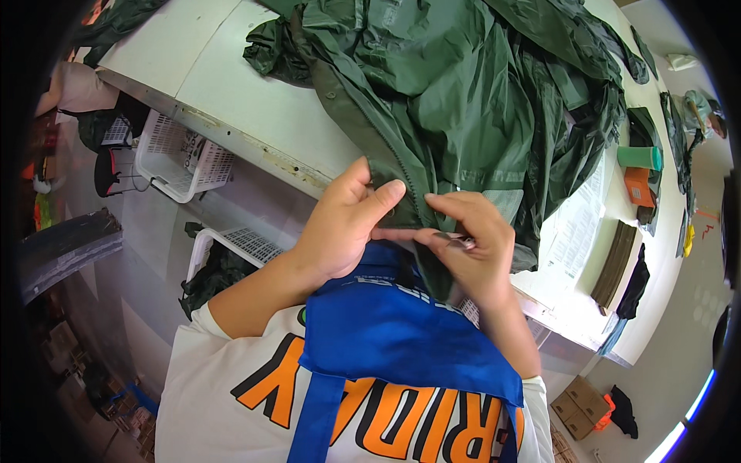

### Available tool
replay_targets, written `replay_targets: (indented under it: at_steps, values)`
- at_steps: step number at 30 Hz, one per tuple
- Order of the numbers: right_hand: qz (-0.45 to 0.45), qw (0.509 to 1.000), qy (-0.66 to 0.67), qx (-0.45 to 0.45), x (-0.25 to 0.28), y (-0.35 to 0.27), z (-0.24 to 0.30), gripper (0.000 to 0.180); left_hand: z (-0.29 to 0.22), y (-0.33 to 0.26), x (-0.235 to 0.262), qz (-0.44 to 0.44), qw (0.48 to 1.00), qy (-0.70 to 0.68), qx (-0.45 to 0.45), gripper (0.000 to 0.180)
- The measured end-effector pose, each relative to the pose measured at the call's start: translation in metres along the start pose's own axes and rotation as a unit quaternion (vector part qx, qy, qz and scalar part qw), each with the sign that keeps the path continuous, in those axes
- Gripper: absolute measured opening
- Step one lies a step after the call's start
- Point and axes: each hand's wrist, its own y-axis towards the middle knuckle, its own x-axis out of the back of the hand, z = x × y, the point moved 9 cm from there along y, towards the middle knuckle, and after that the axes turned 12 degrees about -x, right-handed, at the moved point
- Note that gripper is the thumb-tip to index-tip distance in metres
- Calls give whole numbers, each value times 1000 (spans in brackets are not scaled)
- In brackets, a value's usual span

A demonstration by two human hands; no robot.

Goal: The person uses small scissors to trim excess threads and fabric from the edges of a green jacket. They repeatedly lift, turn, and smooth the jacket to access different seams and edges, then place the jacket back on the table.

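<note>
Zipper edge [400, 166] under grip; green garment [471, 100] heaped on the white table [255, 100], 12 o'clock.
We pinch the edge, left hand [337, 226] at 9 o'clock, right hand [477, 251] at 3 o'clock with a small metal tool [465, 242], possibly snips, mostly covered. Caution: a stray tool tip could nick fabric; a slack pinch could let the edge slip.

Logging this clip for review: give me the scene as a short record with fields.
Main item: dark green zippered garment, bunched on white table
Left hand: holds the garment's zipper edge
Right hand: at the same edge, with small metal tool, kind unclear
Table's right end: green cylinder, orange box
Apron: blue
</note>
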Motion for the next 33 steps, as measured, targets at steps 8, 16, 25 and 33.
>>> replay_targets:
  at_steps: [8,16,25,33]
  values:
    - [-16,992,100,-75,-13,-5,-18,8,6,-2,12,-36,999,-2,3,28]
    - [35,823,504,-259,-35,-13,-57,10,-5,-3,14,-37,999,-7,-2,44]
    - [33,868,437,-235,-44,-8,-57,11,-23,-2,-6,28,938,316,-137,64]
    - [-18,879,417,-229,-17,2,-72,38,-8,-6,8,16,983,174,-52,38]
